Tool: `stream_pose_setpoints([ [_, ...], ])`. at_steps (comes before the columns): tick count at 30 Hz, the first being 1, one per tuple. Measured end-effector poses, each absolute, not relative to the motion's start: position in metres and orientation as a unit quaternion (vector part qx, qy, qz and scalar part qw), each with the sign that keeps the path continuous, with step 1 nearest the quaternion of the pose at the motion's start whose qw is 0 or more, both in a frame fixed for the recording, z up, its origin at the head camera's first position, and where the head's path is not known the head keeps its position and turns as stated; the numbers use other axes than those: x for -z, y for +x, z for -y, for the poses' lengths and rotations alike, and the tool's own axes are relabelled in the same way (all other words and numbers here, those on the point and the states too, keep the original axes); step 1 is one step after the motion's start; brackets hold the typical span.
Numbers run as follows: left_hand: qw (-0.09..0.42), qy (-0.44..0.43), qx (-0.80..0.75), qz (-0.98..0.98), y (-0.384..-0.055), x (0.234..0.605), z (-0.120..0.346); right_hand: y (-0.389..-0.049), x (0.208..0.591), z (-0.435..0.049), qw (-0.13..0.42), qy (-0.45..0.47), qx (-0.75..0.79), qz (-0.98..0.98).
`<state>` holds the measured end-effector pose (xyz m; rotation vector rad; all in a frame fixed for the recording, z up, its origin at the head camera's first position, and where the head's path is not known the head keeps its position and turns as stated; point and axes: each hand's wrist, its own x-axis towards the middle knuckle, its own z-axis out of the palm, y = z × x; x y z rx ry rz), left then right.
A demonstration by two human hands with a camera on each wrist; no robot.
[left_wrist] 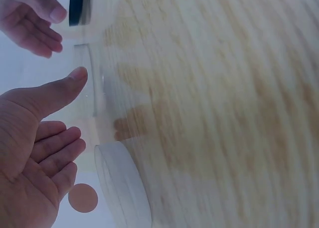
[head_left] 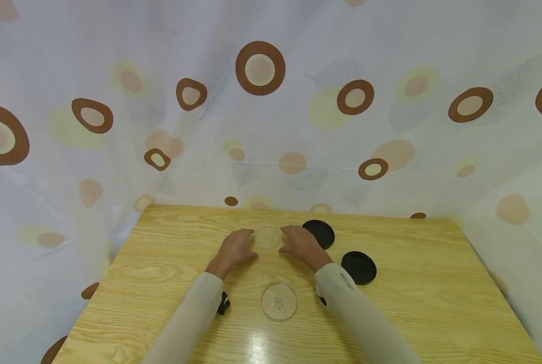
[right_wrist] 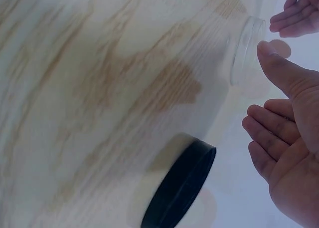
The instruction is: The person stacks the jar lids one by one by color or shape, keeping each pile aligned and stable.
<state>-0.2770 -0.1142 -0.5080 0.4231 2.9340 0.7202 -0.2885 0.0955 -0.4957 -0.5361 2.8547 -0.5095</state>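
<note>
A clear shallow round dish [head_left: 267, 237] lies on the wooden table between my two hands. My left hand [head_left: 236, 248] is on its left side, fingers spread apart from the thumb and holding nothing. On the other side my right hand [head_left: 302, 243] mirrors it, palm turned inward, also holding nothing. The right wrist view shows the clear dish [right_wrist: 248, 51] beyond the right thumb. Nearer to me, between the forearms, lies a second clear round dish [head_left: 279, 302] with small printed text. A pale round disc [left_wrist: 124, 185] appears beside the left hand in the left wrist view.
Two black round shallow dishes lie to the right: one [head_left: 320, 234] behind the right hand, the other [head_left: 359, 268] beside the right sleeve. The wooden table [head_left: 435, 293] ends at a patterned curtain [head_left: 298, 126] at the back and sides.
</note>
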Motion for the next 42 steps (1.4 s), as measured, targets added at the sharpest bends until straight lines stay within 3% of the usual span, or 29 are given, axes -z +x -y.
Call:
stream_pose_setpoints([
  [42,0.055,0.135,-0.252,-0.957,-0.293,0.514,0.100,-0.308,0.515,-0.077,0.061,-0.217,0.121,-0.967],
])
